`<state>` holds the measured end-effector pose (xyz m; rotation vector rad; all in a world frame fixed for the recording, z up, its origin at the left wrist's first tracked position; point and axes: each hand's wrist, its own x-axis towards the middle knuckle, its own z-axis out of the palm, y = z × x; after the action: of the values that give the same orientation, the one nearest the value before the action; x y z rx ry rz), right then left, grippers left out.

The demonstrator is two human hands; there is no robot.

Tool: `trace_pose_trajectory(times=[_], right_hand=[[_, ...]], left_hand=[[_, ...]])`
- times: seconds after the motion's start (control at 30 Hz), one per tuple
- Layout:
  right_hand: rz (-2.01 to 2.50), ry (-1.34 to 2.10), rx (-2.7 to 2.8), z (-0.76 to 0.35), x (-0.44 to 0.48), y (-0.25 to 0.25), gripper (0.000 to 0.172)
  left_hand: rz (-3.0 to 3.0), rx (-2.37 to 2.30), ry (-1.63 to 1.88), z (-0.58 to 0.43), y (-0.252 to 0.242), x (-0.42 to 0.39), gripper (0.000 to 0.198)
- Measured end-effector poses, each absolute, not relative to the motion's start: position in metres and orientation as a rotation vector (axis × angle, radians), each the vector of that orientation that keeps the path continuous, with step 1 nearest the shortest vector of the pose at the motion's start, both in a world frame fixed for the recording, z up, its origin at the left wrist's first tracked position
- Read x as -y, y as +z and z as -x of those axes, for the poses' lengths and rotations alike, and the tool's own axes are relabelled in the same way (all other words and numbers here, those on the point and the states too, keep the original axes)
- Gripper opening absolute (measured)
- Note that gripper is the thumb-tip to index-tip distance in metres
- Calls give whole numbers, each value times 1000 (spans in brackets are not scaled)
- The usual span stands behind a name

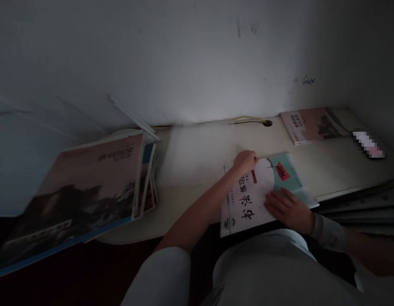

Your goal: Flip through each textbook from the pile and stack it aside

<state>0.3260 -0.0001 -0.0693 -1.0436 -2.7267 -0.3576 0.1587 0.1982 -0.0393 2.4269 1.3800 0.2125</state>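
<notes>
A calligraphy practice book (pixel 237 216) with a white and teal cover lies sideways on the near edge of the desk, partly overhanging it. At its far edge my left hand (pixel 246 160) is closed, fingers curled around the border of the book; the fingertips are hidden. My right hand (pixel 288 209) rests flat on the cover with its fingers stretched out, a pale band around the wrist.
To the left, a stack of large books (pixel 88 178) sticks out past the desk edge. A pinkish book (pixel 312 125) and a phone-like item (pixel 369 144), blurred out, lie at the right. Yellow wire runs into a cable hole (pixel 267 123) by the wall. A whitish sheet (pixel 197 153) covers mid-desk.
</notes>
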Motion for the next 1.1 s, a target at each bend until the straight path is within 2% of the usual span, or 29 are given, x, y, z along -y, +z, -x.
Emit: trace_pose_trajectory(times=[0.33,0.5,0.67,0.87,1.1], right_hand=[[1172,-486,2605,-326,12,-79,39],[974,-530,2549,-324,20,-68,30],[1018,-561,2485,-355,5,-48,32],[1334,-795,2339,-441,-55,-31,31],[1672,-868,2197,-516,-130,-32,26]], left_hand=[[-2339,-1307,219,-162,-37,-201,23],[-2330,-1251,232,-166,-42,-202,25],[-2289,-1205,434,-185,-16,-221,26],[-2446,-1176,621,-273,36,-281,33],[-2697,-1137,458,-400,54,-352,40]])
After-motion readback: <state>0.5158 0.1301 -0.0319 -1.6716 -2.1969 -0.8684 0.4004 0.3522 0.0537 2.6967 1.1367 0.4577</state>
